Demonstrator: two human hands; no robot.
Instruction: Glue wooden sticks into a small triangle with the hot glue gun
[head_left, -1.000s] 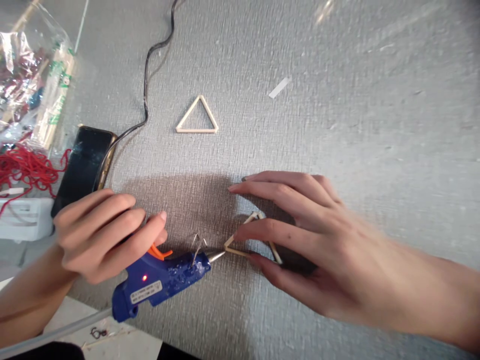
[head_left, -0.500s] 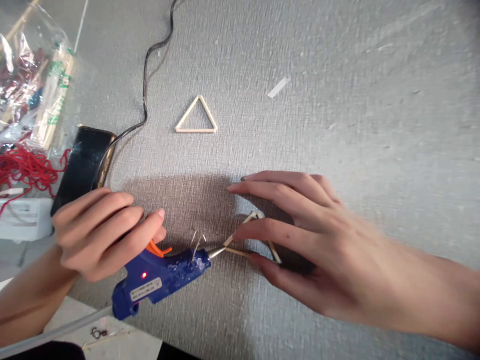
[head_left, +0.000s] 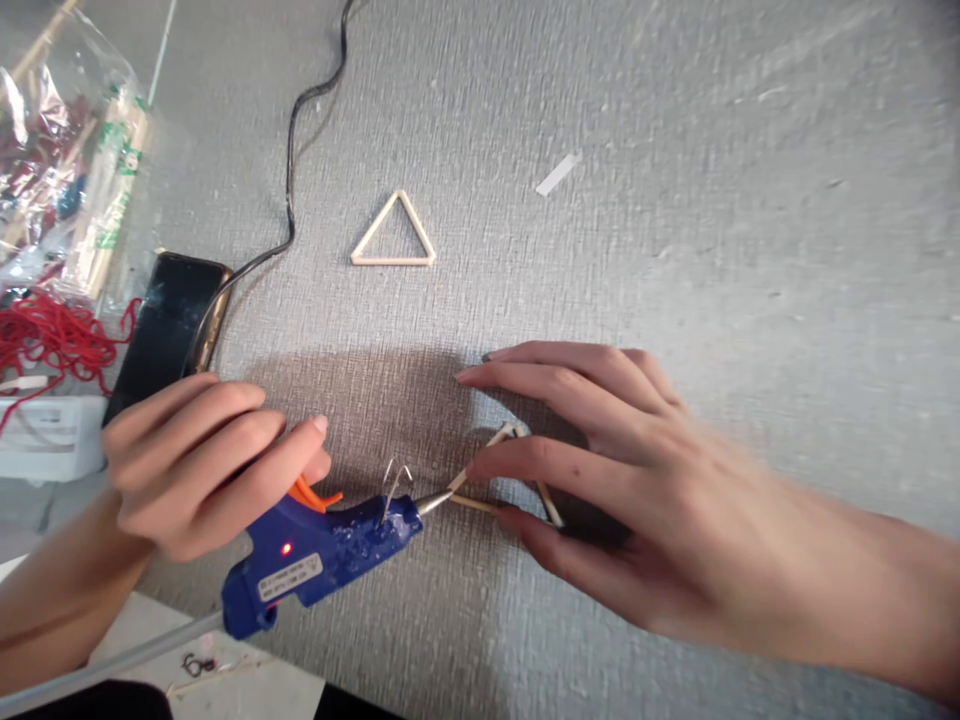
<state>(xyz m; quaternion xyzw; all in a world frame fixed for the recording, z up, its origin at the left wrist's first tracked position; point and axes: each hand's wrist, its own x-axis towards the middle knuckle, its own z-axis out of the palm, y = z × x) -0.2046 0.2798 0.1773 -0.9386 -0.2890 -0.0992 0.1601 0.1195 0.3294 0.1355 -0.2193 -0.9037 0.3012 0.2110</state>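
My left hand is wrapped round the handle of a blue hot glue gun, its fingers by the orange trigger. A glue stick sticks out of the gun's back, and a red light glows on its side. The metal nozzle meets the left corner of a small triangle of wooden sticks. My right hand pinches this triangle between thumb and index finger against the table, its other fingers stretched out above. Part of the triangle is hidden under the fingers.
A second wooden triangle lies flat farther back, with a white strip to its right. At the left are a phone, a black cord, red yarn, a white power strip and plastic bags of sticks.
Almost nothing differs. My left hand and the glue gun have shifted very slightly; the nozzle stays at the triangle's corner, and my right hand keeps its pinch.
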